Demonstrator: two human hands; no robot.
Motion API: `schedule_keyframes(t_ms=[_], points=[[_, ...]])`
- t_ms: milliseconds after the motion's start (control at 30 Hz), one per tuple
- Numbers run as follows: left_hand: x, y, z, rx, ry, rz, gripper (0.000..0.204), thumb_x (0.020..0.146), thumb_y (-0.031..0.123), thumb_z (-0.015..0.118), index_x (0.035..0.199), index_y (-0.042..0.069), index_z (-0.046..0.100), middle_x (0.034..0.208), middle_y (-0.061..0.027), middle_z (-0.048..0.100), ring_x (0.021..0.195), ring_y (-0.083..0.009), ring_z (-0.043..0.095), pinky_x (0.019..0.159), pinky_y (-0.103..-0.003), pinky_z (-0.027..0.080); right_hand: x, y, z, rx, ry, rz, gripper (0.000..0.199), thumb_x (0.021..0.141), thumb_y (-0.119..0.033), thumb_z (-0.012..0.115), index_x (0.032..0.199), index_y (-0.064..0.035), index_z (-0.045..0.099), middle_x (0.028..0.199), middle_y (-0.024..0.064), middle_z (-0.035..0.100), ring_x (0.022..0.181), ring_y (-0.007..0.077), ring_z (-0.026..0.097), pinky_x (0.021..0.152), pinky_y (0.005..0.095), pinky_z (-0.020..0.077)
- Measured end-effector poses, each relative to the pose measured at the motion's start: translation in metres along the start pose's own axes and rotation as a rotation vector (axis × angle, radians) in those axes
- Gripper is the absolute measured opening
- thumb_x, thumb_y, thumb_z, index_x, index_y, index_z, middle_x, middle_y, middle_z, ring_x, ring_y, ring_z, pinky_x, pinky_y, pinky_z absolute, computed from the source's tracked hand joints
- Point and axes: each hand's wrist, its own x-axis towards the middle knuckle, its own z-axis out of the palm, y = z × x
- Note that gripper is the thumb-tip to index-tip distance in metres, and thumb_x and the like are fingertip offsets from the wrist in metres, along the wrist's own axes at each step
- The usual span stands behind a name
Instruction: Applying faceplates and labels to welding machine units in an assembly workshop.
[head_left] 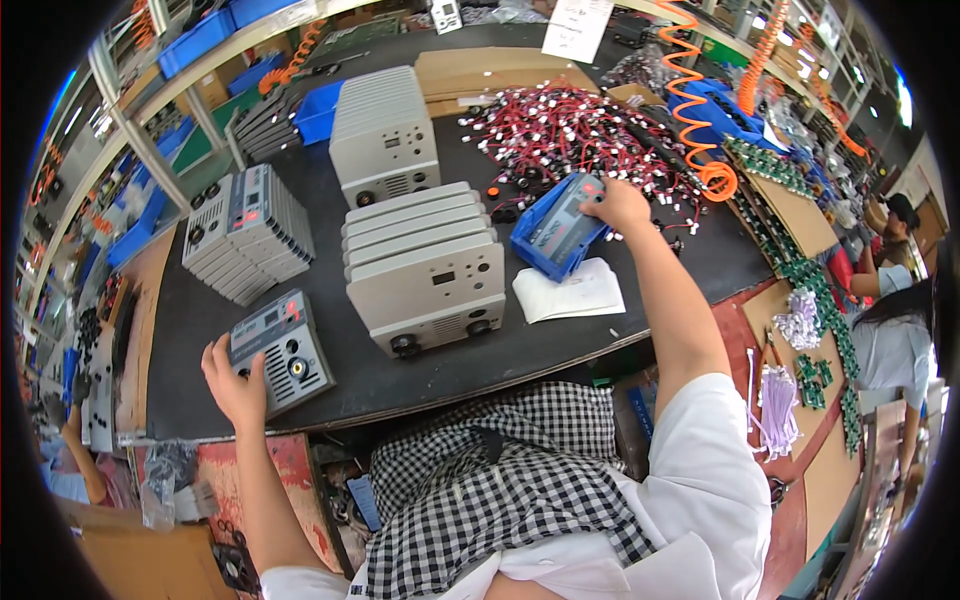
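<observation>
The left hand (pixel 237 388) is at the left near edge of a light-grey front panel (pixel 312 372) lying on the black worktop (pixel 700 260), close to its near left edge; its thumb is at the panel's face and the other fingers are spread along the side, but whether they grip it I cannot tell. This panel has a dark-grey faceplate strip with small red lit marks across its far part, and round holes below. The right hand (pixel 622 208) reaches to a dark-grey faceplate label (pixel 566 228) in a small blue bin (pixel 568 268), fingers bent over the label's far right end; I cannot tell whether they pinch it. A folded white cloth (pixel 570 292) lies just on the near side of the bin. Between the hands stands a row of bare grey panels (pixel 425 290), with a longer row of grey panels (pixel 378 130) on its far side. At the left is a stack of labelled panels (pixel 255 235). Beyond the bin spreads a heap of red wires with white connectors (pixel 570 125), near a hanging orange coiled hose (pixel 683 90). Green circuit boards (pixel 822 310) line the right side.
</observation>
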Motion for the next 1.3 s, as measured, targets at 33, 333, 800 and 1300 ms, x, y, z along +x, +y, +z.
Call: schedule_keyframes(t_ms=[33,333,800,1300], points=[[-0.005,0.012,-0.002,-0.11,0.088,0.048,0.046,0.065,0.012,0.068,0.106,0.006,0.049,0.108,-0.0163,0.048,0.102,-0.0309,0.046,0.086,-0.036,0.036,-0.002,-0.002,-0.001,-0.009,0.006,0.009,0.055,0.059,-0.043,0.071,0.097,-0.0064,0.057,0.098,0.0122,0.059,0.093,0.0261,0.056,0.079,0.036,0.0456],[-0.054,0.101,-0.014,-0.742,0.05,0.157,0.023,0.067,0.003,0.063,0.087,0.003,0.052,0.099,-0.0129,0.049,0.093,-0.0257,0.048,0.083,-0.034,0.037,-0.013,0.0,0.005,0.075,0.325,-0.051,0.034,0.065,-0.03,0.067,0.093,-0.0111,0.061,0.095,0.0087,0.059,0.09,0.0248,0.056,0.077,0.0356,0.0452],[-0.055,0.229,-0.063,-1.116,-0.285,0.795,0.064,0.071,0.045,0.061,0.11,-0.004,0.051,0.123,-0.0256,0.039,0.113,-0.0403,0.04,0.092,-0.044,0.034,-0.229,-0.087,-0.047,0.843,0.476,-1.031,0.023,0.064,-0.006,0.062,0.085,-0.0013,0.053,0.08,0.0153,0.057,0.065,0.0296,0.057,0.052,0.0342,0.0459],[-0.087,0.221,-0.063,-1.595,-0.736,0.265,0.1,0.071,0.072,0.035,0.13,-0.007,0.019,0.135,-0.0251,0.02,0.125,-0.0342,0.024,0.1,-0.039,0.021,-0.258,-0.113,-0.027,1.76,-0.339,-0.608,0.013,0.066,0.002,0.066,0.07,-0.0018,0.054,0.078,0.0033,0.05,0.067,0.009,0.051,0.056,0.022,0.0414]])
